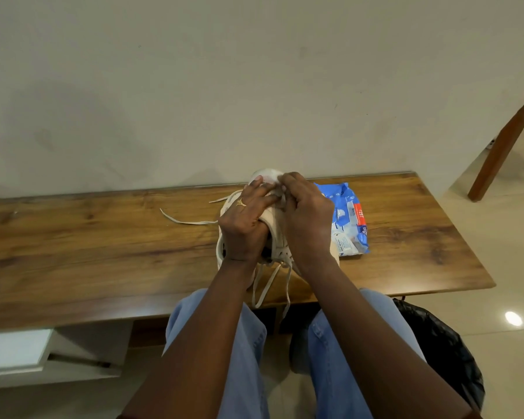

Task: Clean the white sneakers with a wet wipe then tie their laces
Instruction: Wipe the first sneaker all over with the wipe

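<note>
A white sneaker (275, 234) is held up on the wooden table (103, 237), toe pointing away from me. My left hand (245, 225) grips it from the left side, fingers over the upper. My right hand (306, 219) curls over the toe area; something white (268, 174) shows at the toe by its fingertips, and I cannot tell if it is a wipe. Loose laces (273, 282) hang from the near end, and another lace (188, 220) trails left across the table. A second sneaker seems to lie beneath, mostly hidden.
A blue wet-wipe pack (350, 219) lies just right of the sneaker. The wall stands right behind the table. A black bag (445, 352) sits on the floor at my right, and a wooden chair leg (502, 146) stands at the far right.
</note>
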